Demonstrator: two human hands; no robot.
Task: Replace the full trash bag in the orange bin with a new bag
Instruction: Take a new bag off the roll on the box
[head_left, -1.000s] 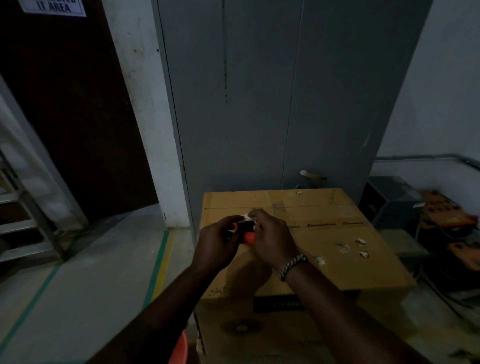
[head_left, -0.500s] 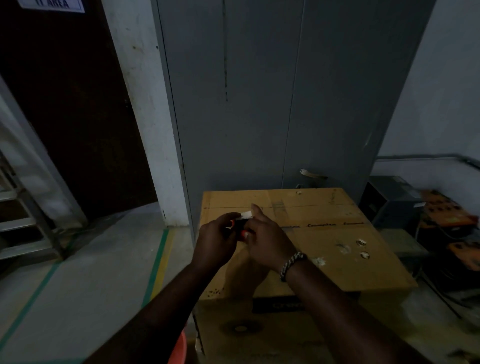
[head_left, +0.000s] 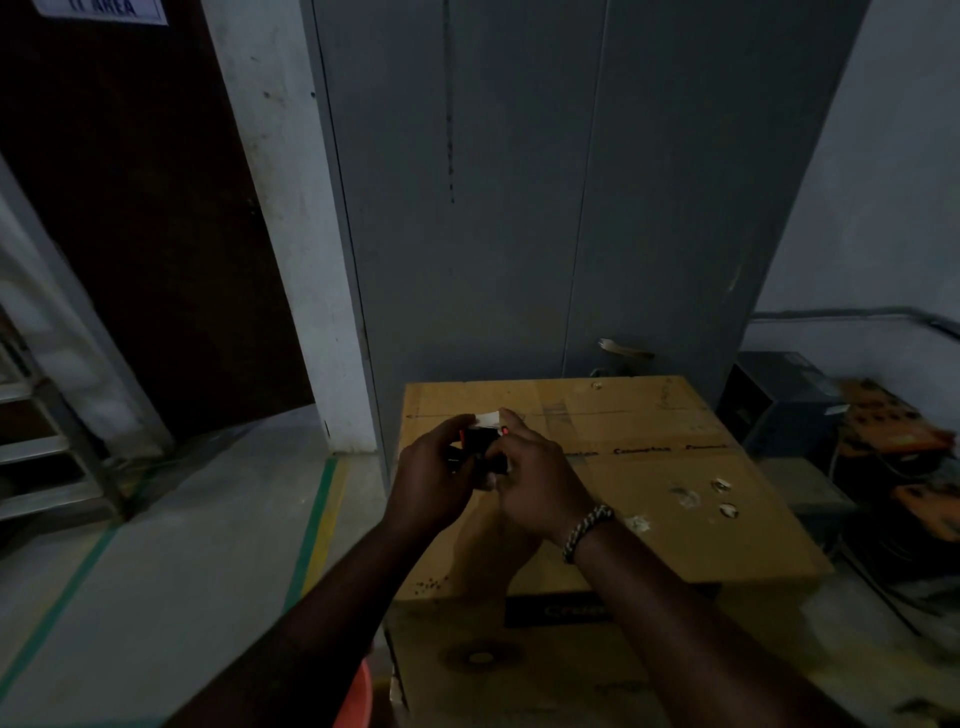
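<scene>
Both my hands meet over a cardboard box and hold a small black roll of trash bags (head_left: 480, 441) with red marks and a white label on top. My left hand (head_left: 434, 478) grips the roll from the left. My right hand (head_left: 535, 480), with a beaded bracelet at the wrist, grips it from the right, thumb and fingers at the white label. Only a sliver of the orange bin (head_left: 358, 696) shows at the bottom edge, under my left forearm. No full trash bag is in view.
A large cardboard box (head_left: 675, 499) stands in front of me against a grey metal cabinet (head_left: 519, 208). A dark doorway and a metal ladder (head_left: 41, 447) are on the left. Orange equipment and a dark case (head_left: 779, 400) crowd the right corner. Bare floor with green and yellow lines lies to the left.
My hands have turned the roll between them; less of its orange-red side shows and the white label now sits on top. The arms stay over the box.
</scene>
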